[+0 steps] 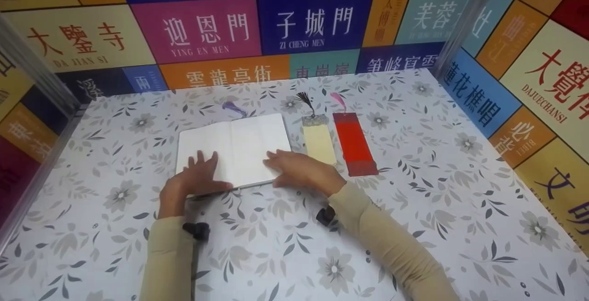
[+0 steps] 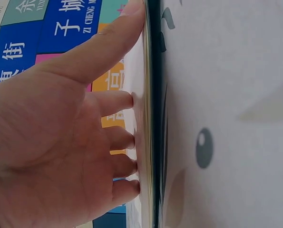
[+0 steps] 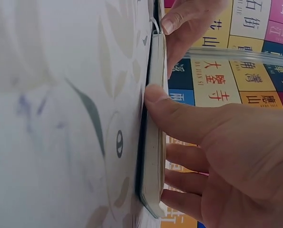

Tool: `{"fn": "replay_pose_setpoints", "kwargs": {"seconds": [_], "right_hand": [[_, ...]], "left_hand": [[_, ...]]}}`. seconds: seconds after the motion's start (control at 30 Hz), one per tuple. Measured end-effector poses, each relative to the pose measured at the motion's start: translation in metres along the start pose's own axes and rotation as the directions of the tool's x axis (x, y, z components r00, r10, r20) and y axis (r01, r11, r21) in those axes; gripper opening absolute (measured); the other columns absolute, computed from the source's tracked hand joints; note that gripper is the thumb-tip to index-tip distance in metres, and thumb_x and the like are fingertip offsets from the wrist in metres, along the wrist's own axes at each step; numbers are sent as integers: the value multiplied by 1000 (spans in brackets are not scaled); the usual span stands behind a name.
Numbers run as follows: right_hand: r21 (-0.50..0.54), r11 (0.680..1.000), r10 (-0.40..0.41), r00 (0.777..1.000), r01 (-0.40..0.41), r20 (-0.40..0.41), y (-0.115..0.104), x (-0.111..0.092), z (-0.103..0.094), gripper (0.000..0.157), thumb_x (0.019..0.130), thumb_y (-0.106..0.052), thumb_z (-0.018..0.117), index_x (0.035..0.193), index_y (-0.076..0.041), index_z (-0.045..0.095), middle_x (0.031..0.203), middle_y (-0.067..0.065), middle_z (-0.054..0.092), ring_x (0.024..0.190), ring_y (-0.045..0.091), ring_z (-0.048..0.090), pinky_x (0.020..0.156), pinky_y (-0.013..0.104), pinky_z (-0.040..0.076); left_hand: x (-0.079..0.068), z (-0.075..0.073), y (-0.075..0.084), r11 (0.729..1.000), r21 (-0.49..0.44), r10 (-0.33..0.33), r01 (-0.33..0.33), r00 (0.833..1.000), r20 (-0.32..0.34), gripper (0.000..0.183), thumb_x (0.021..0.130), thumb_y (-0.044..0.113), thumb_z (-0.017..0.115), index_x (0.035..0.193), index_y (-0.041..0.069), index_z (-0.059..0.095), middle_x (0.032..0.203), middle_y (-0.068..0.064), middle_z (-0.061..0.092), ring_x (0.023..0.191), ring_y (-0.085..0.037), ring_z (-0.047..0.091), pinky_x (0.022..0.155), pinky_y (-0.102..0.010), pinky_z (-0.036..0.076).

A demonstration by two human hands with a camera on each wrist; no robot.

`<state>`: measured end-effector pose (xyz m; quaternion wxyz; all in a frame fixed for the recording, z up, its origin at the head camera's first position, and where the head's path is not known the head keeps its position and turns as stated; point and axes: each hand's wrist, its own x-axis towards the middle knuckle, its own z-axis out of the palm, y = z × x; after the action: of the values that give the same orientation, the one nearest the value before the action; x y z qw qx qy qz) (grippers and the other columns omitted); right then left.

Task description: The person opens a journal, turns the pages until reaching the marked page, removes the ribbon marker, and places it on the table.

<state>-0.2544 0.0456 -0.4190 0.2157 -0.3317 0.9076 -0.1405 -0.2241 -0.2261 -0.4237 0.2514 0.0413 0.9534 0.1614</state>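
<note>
A notebook (image 1: 255, 142) lies open on the table, showing blank white pages and a dark cover edge. My left hand (image 1: 195, 174) rests on the left page, fingers spread, its thumb along the near edge by the spine. Across from it, my right hand (image 1: 301, 170) touches the right page near its lower corner. In the right wrist view, the right thumb (image 3: 158, 94) presses the side of the page block (image 3: 153, 137) while the other fingertips lie on the page. The left wrist view has four left fingertips (image 2: 129, 140) touching the paper.
A purple tassel (image 1: 233, 107) sticks out beyond the notebook's far edge. To the right lie a cream bookmark (image 1: 318, 142) with a black tassel and a red bookmark (image 1: 354, 142) with a pink tassel. Panels with coloured lettering (image 1: 198, 29) stand behind the floral-patterned table (image 1: 276, 264).
</note>
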Motion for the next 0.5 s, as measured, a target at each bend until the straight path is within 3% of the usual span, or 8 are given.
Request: {"fn": "replay_pose_setpoints", "kwargs": {"seconds": [0.5], "right_hand": [[79, 997, 3, 1000, -5, 19, 3, -3, -4, 62, 99, -21, 62, 155, -26, 36, 167, -7, 22, 158, 18, 16, 129, 42, 17]], "left_hand": [[1, 0, -1, 1000, -7, -4, 4, 1000, 13, 102, 95, 55, 59, 160, 1, 1, 160, -36, -14, 147, -58, -12, 122, -67, 1]]}}
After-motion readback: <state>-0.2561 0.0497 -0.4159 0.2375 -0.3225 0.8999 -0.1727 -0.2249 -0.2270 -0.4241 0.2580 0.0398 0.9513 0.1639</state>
